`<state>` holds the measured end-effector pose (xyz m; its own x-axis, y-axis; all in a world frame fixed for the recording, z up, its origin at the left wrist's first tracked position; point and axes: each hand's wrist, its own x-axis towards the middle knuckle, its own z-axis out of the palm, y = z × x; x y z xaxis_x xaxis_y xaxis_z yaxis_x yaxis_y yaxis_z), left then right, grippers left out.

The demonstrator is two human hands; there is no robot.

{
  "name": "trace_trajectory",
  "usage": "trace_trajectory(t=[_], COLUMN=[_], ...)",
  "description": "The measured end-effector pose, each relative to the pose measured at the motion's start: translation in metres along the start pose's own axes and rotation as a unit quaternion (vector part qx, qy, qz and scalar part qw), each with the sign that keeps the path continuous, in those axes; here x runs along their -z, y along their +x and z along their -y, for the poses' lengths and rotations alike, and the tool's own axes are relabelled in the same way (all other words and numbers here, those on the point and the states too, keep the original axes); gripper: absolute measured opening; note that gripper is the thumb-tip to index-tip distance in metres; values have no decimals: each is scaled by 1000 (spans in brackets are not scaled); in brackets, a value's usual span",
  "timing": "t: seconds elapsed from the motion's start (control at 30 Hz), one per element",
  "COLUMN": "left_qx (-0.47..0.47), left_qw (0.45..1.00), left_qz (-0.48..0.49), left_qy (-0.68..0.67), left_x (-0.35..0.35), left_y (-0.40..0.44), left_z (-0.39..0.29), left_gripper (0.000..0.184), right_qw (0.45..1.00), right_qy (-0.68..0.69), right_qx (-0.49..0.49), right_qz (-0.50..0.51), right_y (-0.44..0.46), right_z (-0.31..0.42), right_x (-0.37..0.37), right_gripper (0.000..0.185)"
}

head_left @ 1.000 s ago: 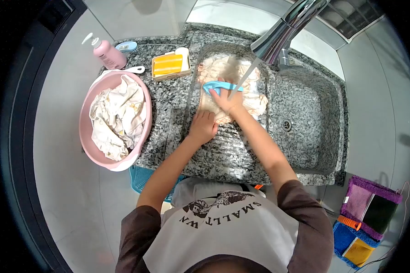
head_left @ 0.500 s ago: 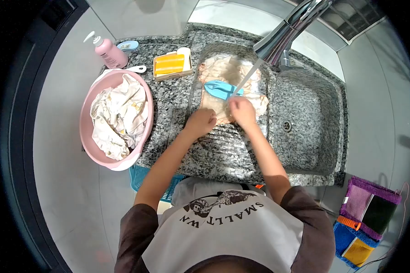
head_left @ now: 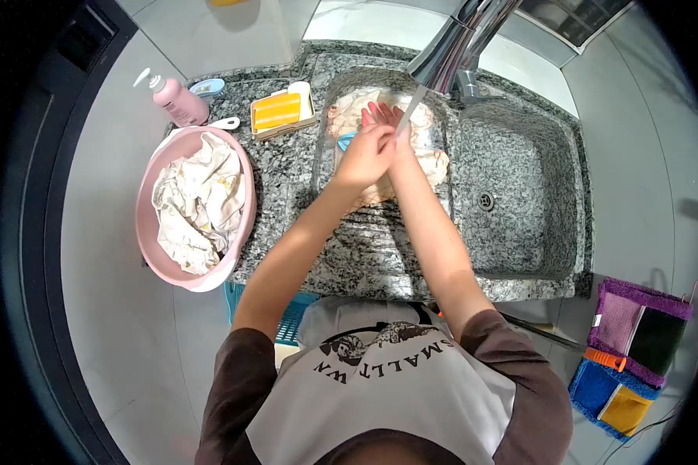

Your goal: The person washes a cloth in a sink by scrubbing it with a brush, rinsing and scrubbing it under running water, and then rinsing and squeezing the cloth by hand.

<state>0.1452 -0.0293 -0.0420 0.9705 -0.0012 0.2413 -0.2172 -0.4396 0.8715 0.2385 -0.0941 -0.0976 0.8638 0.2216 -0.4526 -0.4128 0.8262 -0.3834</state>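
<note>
Under the stream from the chrome faucet (head_left: 442, 58), my right hand (head_left: 392, 128) is turned palm up with its fingers spread, holding nothing. My left hand (head_left: 367, 157) lies against its wrist and palm edge, fingers bent; what they hold, if anything, is hidden. Below both hands, a wet cream cloth (head_left: 434, 164) is spread in the left stone basin. Part of a light blue brush-like object (head_left: 346, 141) shows on the cloth beside my left hand, and the rest is covered.
Left of the basin stands a pink tub (head_left: 149, 232) with white clothes (head_left: 202, 194). Behind it are a pink pump bottle (head_left: 180, 103) and yellow soap (head_left: 277, 111) in a dish. The right basin (head_left: 520, 186) has a drain. Colored mop pads (head_left: 636, 333) lie at lower right.
My right hand has let go of the blue object, moved back, then gone up into the water and turned palm up. My left hand has left the cloth's near edge and come to the right hand.
</note>
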Motion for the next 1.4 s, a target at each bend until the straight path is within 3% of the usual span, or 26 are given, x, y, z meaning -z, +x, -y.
trace_trajectory(t=[0.17, 0.27, 0.33, 0.37, 0.53, 0.6, 0.67, 0.7, 0.73, 0.87, 0.93, 0.97, 1.03, 1.1, 1.17, 1.33, 1.4], left_qx=[-40, 9, -169, -187, 80, 138, 190, 223, 284, 230, 85, 82, 50, 95, 136, 247, 251], left_qw=[999, 1000, 979, 974, 978, 958, 945, 940, 927, 912, 923, 921, 918, 922, 922, 942, 946], left_qz=[-15, 26, -93, -101, 73, 118, 138, 142, 147, 198, 114, 113, 231, 185, 142, 158, 170], left_qy=[34, -3, 68, 81, 180, 221, 226, 217, 193, 275, 359, 363, 317, 327, 334, 164, 117], left_x=[-2, -24, -40, -42, -27, -24, -23, -21, -15, -33, -56, -47, -24, -23, -25, -31, -36], left_y=[-3, -6, 0, 5, 42, 56, 64, 66, 66, 69, 70, 78, 88, 81, 77, 79, 78], left_z=[11, 13, 25, 30, 7, -2, -14, -29, -51, -48, -1, -1, -2, -2, -1, 6, 8], left_gripper=[31, 37, 42, 44, 52, 55, 58, 60, 50, 57, 58, 58, 60, 57, 55, 56, 56], right_qw=[999, 998, 998, 998, 998, 995, 978, 977, 978, 975, 978, 972, 956, 965, 972, 984, 990], right_qy=[-35, -7, 18, 19, 46, 70, 103, 104, 101, 132, 124, 145, 180, 170, 200, 76, 83], right_qx=[-7, 3, 19, 20, -12, -20, -27, -24, -22, 20, 59, 37, -7, 9, 45, -19, 111], right_qz=[12, 66, 65, 65, 39, 65, 182, 182, 181, 179, 157, 183, 231, 198, 112, 158, 31], right_y=[-4, -5, -10, -15, -53, -51, -57, -60, -62, -18, -18, -4, 2, -25, 22, -33, -28], right_z=[-8, -12, -12, -15, -17, -15, -10, -3, 4, 19, 9, -1, -11, -13, -25, -5, -1], right_x=[4, 13, 13, 15, 6, 8, 10, 6, 3, 19, 7, 7, -1, -16, 10, -5, -7], right_gripper=[38, 40, 45, 45, 52, 50, 61, 61, 59, 49, 44, 44, 43, 43, 40, 40, 42])
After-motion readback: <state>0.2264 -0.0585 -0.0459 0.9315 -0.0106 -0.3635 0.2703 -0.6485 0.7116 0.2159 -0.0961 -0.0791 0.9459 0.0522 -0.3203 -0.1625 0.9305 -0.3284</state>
